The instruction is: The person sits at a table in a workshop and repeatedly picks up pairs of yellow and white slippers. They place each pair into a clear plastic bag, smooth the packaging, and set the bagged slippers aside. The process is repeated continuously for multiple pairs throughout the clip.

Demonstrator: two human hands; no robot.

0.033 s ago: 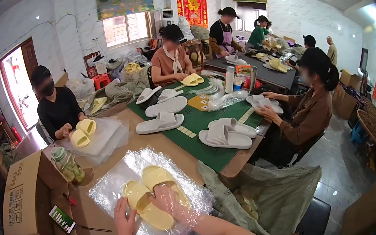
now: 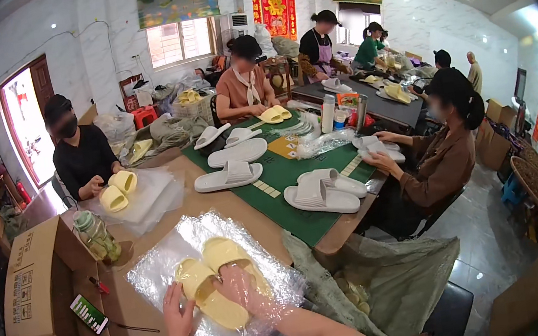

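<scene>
A pair of pale yellow slippers lies side by side in a clear plastic bag on the brown table in front of me. My left hand rests flat on the bag at the left slipper's near edge, fingers apart. My right hand reaches in from the lower right. It lies over the right slipper with the shiny film covering it, fingers curled on the slipper.
An open cardboard box with a phone stands at my left, next to a clear jar. White slippers lie on a green mat. Several people sit around the tables. A grey sack sags at my right.
</scene>
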